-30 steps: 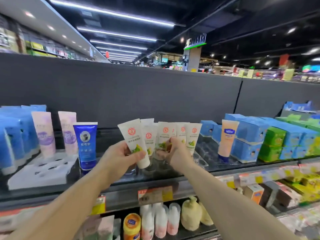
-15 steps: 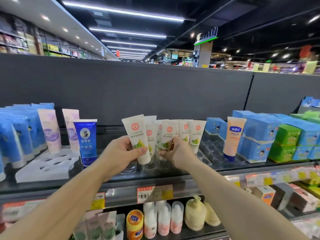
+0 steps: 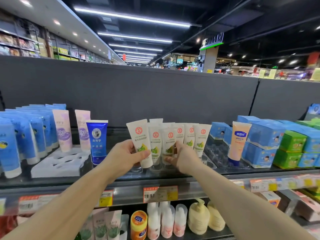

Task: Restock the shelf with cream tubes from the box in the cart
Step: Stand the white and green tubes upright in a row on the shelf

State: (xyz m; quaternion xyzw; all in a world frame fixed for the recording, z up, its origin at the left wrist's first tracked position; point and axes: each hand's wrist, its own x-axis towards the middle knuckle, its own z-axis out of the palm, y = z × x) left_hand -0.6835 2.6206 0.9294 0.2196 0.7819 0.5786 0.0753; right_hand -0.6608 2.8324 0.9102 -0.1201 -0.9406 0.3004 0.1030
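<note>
- We hold one white cream tube (image 3: 140, 143) in our left hand (image 3: 125, 155), cap end down and tilted so its crimped top leans left; thumb and fingers are clamped around its lower half, just in front of the top shelf (image 3: 173, 181).
- Our right hand (image 3: 183, 157) is closed around a second white tube (image 3: 169, 143) of the same kind, fingers curled behind it and thumb under its lower end, at the front of the group.
- Just behind and to the right stands a row of matching white tubes (image 3: 195, 137), each upright with a red round logo and a green fruit print, packed side by side in a clear plastic holder tray (image 3: 213, 158) whose front sockets are bare.
- Left of the held tube stands a dark blue tube (image 3: 97, 141), upright, beside a white moulded tray (image 3: 58, 163) with open holes.
- Further left come two pale pink tubes (image 3: 62, 129) and a dense row of light blue tubes (image 3: 26, 134).
- Right of the white group stands a peach tube (image 3: 238, 141) with a blue cap, then stacked blue boxes (image 3: 263, 141) and green boxes (image 3: 290, 149).
- Price tags (image 3: 160, 194) line the shelf edge, and below it we see pump bottles (image 3: 199, 217) and an orange jar (image 3: 138, 224).
- The box and the cart are out of view.
</note>
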